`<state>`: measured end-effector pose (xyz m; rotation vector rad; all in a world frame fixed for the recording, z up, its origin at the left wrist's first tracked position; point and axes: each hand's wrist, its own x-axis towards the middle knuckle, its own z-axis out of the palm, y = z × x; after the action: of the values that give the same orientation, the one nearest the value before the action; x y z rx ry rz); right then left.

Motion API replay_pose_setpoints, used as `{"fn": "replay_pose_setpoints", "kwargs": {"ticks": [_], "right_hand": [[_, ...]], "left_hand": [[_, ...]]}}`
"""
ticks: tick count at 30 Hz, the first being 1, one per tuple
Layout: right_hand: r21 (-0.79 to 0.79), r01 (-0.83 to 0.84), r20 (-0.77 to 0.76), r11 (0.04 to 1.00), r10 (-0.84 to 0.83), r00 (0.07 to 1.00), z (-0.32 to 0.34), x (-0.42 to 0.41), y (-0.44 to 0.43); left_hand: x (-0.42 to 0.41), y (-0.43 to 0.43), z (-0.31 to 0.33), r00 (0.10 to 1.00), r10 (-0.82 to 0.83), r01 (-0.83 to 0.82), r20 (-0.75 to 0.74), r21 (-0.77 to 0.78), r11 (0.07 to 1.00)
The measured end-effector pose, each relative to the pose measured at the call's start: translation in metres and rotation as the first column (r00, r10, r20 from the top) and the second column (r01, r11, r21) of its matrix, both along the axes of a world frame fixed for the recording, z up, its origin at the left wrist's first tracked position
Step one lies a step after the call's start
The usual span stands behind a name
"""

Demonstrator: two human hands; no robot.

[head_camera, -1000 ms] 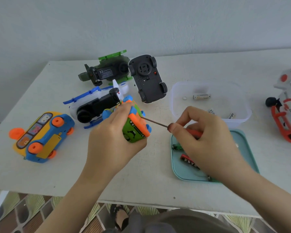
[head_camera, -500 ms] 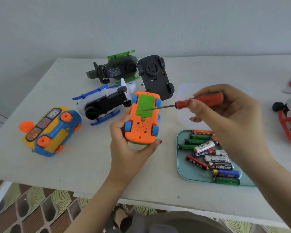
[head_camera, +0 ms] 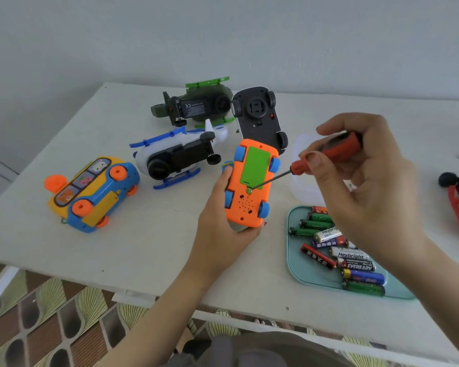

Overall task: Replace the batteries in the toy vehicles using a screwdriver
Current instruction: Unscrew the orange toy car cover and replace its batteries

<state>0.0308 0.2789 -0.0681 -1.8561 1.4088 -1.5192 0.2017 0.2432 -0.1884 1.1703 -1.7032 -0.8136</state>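
Orange plastic toy car, blue wheels, underside up, green rectangular battery cover in place. Held above the white counter by the left hand, fingers wrapped round its body. Red-handled screwdriver, thin metal shaft, tip on the screw at the cover's near end; right hand, fingers clasped on the handle. Just right: teal tray of loose batteries.

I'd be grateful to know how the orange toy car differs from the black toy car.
The orange car is gripped in the left hand, with the screwdriver tip at its screw; the black car lies untouched on the table. The orange car has blue wheels and a green cover; the black car's underside and wheels are dark. Both show their undersides.
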Motion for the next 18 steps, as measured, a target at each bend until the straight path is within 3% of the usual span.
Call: {"fn": "replay_pose_setpoints", "kwargs": {"ticks": [18], "right_hand": [[-0.075,-0.008,-0.103,0.997,0.000,0.995,-0.0104,0.0023,0.0019]], "left_hand": [[0.0008,-0.0030,-0.0088,1.000,-0.005,0.006,0.012,-0.074,0.997]]}}
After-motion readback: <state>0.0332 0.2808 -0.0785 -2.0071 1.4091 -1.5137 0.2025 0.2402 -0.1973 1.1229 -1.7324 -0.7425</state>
